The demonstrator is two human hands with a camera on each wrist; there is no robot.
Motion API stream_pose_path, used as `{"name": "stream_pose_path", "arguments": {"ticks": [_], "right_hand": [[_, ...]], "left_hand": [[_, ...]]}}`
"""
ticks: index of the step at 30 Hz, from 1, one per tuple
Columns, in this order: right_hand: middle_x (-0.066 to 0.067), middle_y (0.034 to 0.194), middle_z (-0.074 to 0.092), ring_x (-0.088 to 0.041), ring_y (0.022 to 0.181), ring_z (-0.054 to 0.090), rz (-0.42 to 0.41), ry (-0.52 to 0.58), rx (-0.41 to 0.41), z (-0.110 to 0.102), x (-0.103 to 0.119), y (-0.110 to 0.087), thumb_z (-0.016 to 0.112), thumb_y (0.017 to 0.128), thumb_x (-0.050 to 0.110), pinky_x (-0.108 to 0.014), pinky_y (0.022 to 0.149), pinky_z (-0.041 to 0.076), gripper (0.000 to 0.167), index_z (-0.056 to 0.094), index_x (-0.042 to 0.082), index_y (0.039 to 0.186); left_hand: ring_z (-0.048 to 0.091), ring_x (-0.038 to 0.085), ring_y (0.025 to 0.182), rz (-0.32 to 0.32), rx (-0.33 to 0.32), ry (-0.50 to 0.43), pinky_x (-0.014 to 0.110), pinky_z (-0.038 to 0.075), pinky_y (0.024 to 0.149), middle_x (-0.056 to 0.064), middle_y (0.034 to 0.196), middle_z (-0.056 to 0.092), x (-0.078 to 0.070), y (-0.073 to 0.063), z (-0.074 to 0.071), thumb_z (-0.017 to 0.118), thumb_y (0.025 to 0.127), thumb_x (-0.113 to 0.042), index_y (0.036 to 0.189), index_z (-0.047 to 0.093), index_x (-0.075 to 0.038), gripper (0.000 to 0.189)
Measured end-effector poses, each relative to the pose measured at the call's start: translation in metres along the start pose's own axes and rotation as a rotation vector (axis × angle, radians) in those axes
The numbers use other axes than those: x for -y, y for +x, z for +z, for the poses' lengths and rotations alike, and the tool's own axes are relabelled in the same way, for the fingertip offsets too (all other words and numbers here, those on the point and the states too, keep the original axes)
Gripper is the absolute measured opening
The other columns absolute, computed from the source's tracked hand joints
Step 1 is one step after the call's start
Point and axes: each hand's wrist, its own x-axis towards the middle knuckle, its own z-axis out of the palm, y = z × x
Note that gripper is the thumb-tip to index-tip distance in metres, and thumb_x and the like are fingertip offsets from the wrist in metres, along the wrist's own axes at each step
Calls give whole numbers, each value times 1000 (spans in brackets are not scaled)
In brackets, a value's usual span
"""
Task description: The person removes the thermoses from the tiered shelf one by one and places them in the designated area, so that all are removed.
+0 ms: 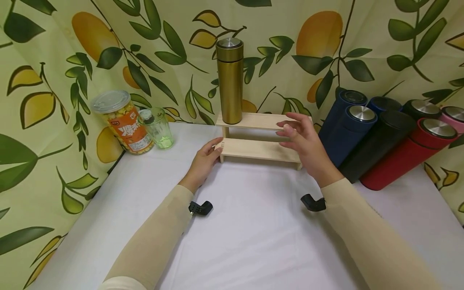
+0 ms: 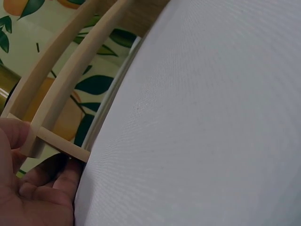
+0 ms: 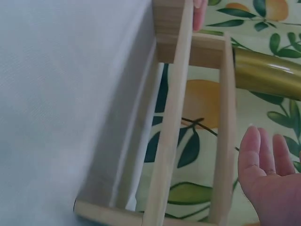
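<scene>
A two-tier wooden shelf (image 1: 259,149) stands on the white-covered table, with a gold thermos (image 1: 230,84) upright on the left of its upper tier. My left hand (image 1: 204,161) grips the lower tier's left end. In the left wrist view, the thumb of that hand (image 2: 37,188) lies over the board's end and the other fingers curl beside the side piece. Over the shelf's right end hovers my right hand (image 1: 306,145), its fingers spread and slightly bent. The right wrist view shows this hand (image 3: 275,174) holding nothing, apart from the thermos (image 3: 268,73).
Several thermoses crowd the right, including a red one (image 1: 409,155), a black one (image 1: 378,141) and a blue one (image 1: 348,135). At the back left are a snack jar (image 1: 125,123) and a green-tinted glass (image 1: 161,131). Behind everything hangs a leaf-patterned cloth (image 1: 268,24).
</scene>
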Motion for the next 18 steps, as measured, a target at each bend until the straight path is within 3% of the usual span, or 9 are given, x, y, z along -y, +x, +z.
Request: {"name": "stream_pose_path", "arguments": {"ticks": [7,18], "right_hand": [[-16,152,50,-29,131,54,12,-40,9,18,-8,25,69,110,24,-44,109,50,63,37,14,163],[-10,155,48,-27,138,51,21,-184,-10,53,1,64,86,98,35,-47,110,51,87,35,19,166]], "left_hand": [[53,23,145,7,2,-7,38,49,115,11,166,46,1,0,1,62,114,-15,160,57,-16,46],[53,22,144,5,-2,11,38,48,115,11,164,48,-1,-1,0,62,114,-17,159,58,-16,46]]}}
